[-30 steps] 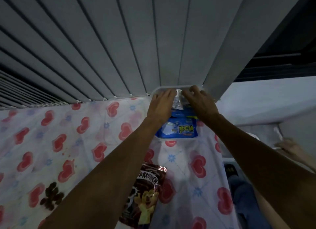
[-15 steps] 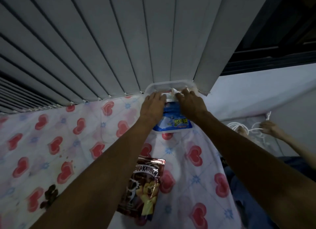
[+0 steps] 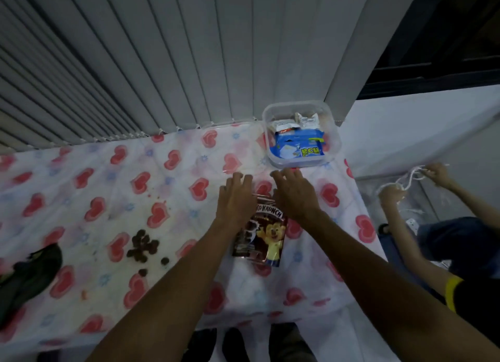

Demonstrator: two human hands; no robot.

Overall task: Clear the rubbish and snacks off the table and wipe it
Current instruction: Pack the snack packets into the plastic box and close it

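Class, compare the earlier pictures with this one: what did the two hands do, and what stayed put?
Both hands left the packets in the clear container and drew back toward the person; the left hand and right hand are now open over the cereal pouch. Container, pouch and spilled cereal stayed put.

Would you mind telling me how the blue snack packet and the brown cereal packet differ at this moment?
The blue snack packet lies inside the clear plastic container at the table's far edge; the brown cereal packet lies loose on the heart-patterned tablecloth. The blue one is beyond both hands; the brown one is partly covered by the left hand and right hand. Both are printed snack packets.
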